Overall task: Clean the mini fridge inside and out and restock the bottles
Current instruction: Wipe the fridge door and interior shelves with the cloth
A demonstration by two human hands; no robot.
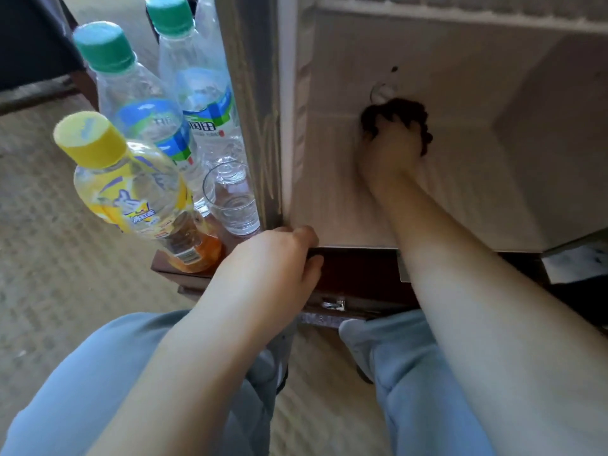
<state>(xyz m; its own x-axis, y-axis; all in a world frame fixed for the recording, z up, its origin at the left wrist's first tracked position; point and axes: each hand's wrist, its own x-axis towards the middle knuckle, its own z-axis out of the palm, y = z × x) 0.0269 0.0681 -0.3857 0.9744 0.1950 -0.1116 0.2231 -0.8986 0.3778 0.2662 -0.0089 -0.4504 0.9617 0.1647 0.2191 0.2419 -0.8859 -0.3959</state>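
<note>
While right grip (391,149) clutches cloth (399,110) (dark) | left grip (273,261) hooks fridge (460,153) edge | three bottles (141,103), one glass (232,199)

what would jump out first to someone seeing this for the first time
The right hand grips a dark cloth deep inside the pale fridge. The left hand holds the fridge's lower front edge. Left of it stand two green-capped water bottles, a yellow-capped bottle and a glass.

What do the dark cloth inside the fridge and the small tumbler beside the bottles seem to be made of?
The dark cloth: likely soft, nubby microfibre or terry; it bunches in the right hand. The tumbler: probably clear glass, smooth, thick base; plastic possible.
</note>
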